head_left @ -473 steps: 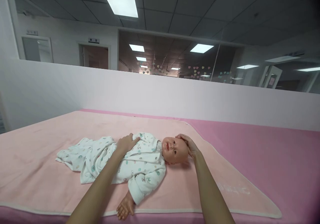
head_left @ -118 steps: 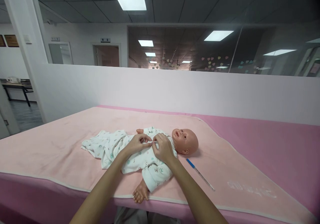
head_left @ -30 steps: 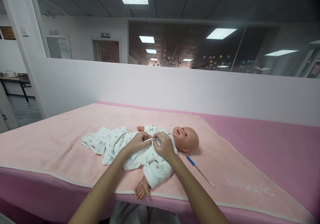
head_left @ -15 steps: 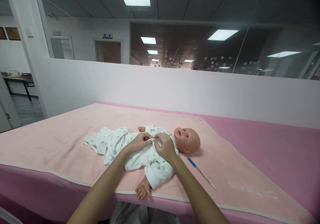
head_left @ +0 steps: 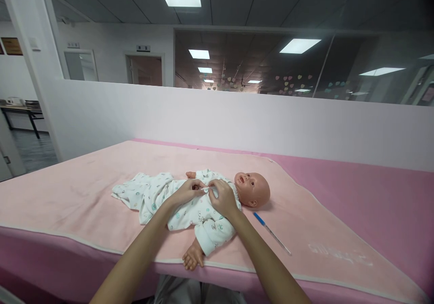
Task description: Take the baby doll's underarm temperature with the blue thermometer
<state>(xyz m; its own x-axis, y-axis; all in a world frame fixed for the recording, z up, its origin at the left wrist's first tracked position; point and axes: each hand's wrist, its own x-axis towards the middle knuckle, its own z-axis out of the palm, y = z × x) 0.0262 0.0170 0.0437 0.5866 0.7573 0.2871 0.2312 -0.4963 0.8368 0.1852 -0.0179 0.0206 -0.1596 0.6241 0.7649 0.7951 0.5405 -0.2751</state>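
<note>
A baby doll [head_left: 252, 189] lies on its back on a pale pink blanket [head_left: 84, 195], head to the right, dressed in a white printed romper [head_left: 152, 195]. Both my hands meet on the doll's chest. My left hand [head_left: 186, 194] pinches the front of the romper, fingers curled. My right hand [head_left: 222, 199] pinches the same opening just below the collar. The doll's bare hand [head_left: 192, 258] lies near the blanket's front edge.
A thin blue-tipped thermometer [head_left: 271, 233] lies on the blanket right of the doll. The blanket covers a darker pink table [head_left: 389, 204]. A low white partition [head_left: 237, 123] runs behind it, with a glass-walled office beyond and a desk [head_left: 20, 112] at far left.
Both hands stay pinched on the romper's chest opening, with only slight finger shifts. The view has drifted a little. Much earlier, my hands lay flat on the doll's body and head, and no thermometer showed.
</note>
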